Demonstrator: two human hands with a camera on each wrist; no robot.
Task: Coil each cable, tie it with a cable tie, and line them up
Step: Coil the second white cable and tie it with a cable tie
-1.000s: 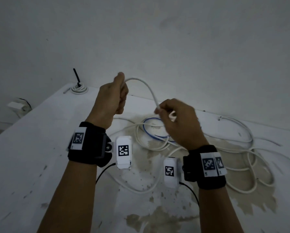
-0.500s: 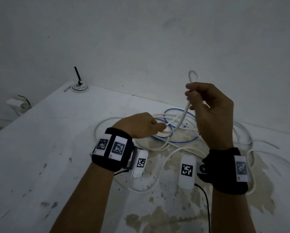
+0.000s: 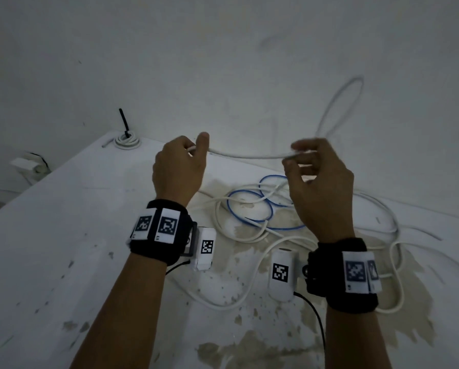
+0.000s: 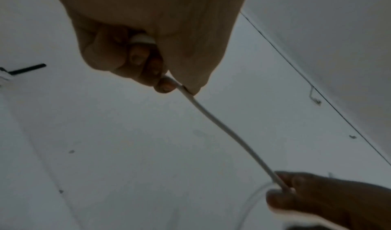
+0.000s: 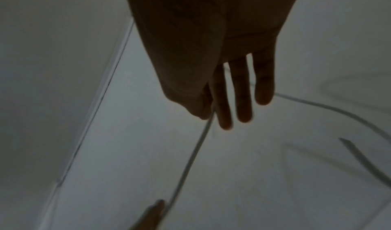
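Head: I see the left hand (image 3: 179, 170) fisted round the white cable (image 3: 249, 156), held above the table (image 3: 63, 235); the right hand (image 3: 320, 187) pinches it too (fingertips blurred). A loop rises behind, over the loose tangle.

Left wrist: fingers (image 4: 135, 57) curled on the cable; its end hidden.

Right wrist: dark; thumb seems to pinch, three fingers (image 5: 243, 91) straight.

Head: looking down from above at the counter (image 3: 50, 249).
Wrists: looking close along the fingers, both sharing the cable (image 4: 222, 129).
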